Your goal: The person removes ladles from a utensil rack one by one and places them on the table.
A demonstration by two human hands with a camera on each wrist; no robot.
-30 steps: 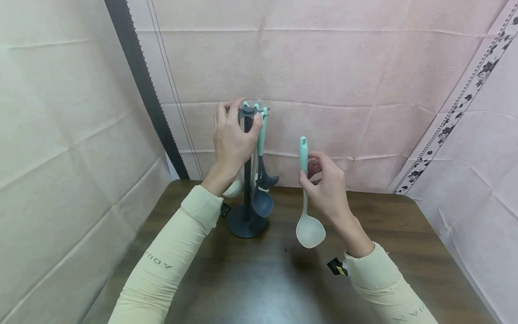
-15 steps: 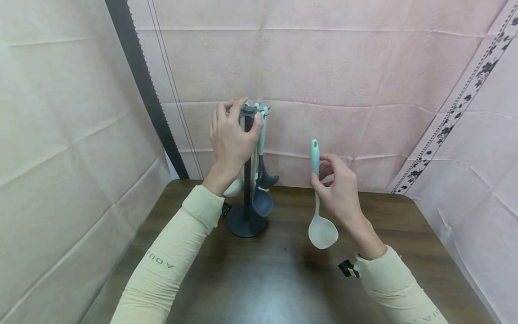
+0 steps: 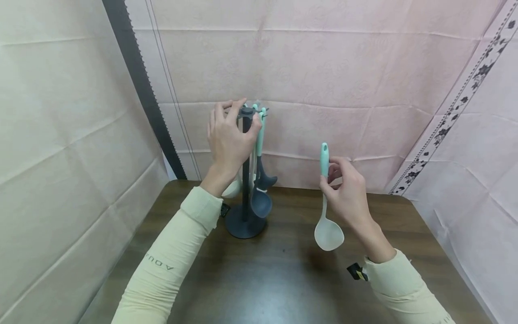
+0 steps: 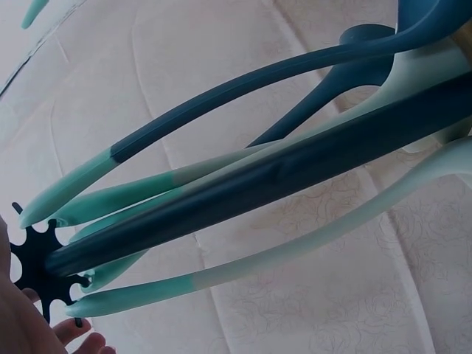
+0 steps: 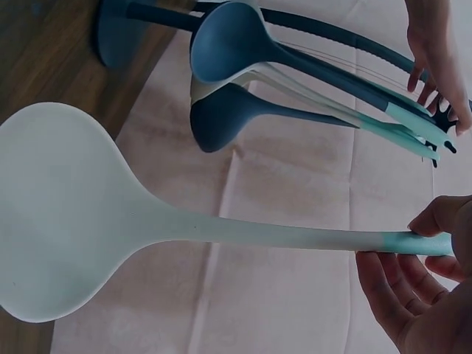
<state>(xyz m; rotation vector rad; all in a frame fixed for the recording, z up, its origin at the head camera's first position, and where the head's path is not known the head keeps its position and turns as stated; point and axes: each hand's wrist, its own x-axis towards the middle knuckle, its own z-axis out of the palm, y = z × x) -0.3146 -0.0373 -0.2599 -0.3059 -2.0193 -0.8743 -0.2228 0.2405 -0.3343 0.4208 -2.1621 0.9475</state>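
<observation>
Right hand (image 3: 348, 191): fingers pinch the ladle (image 5: 214, 229) where its mint handle (image 3: 324, 157) ends, bowl (image 3: 329, 235) hanging below them | Left hand (image 3: 229, 137): fingers curved round the top of the utensil stand (image 3: 244, 225) | Ladle: above the desk (image 3: 283, 292), well apart from stand

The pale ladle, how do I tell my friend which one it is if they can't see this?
Find the brown table, then look right of the dark stand in the head view. There the right hand pinches the pale ladle, bowl down, mint handle up. The other utensils hang from the stand; this one alone is held in a hand.
</observation>
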